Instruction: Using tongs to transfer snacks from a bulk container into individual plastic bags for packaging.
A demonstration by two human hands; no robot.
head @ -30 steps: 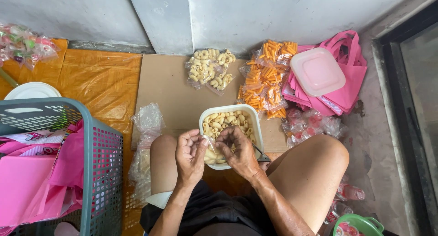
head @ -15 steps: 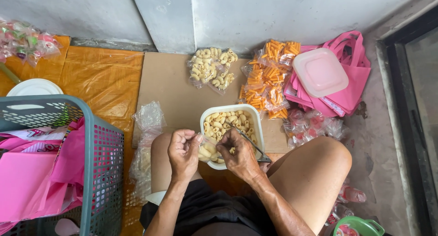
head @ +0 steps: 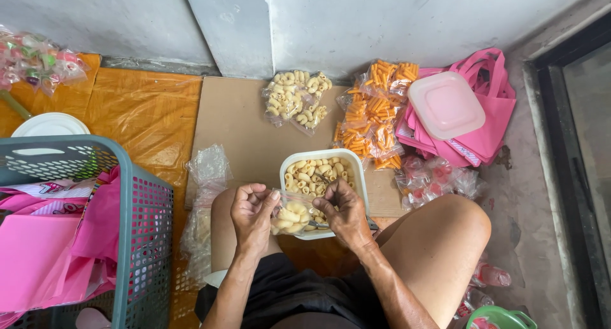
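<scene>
Small clear bag (head: 289,216) of pale snacks, likely light, soft, crushable, is pinched at top edges between left hand (head: 252,212) and right hand (head: 344,213)

the basket (head: 137,195) runs off the left edge, and the green tub (head: 503,317) is cut by the bottom one. both hands hide the near rim of the white tub (head: 289,160). whatever the right hand (head: 344,211) grips is too small to tell.
</scene>
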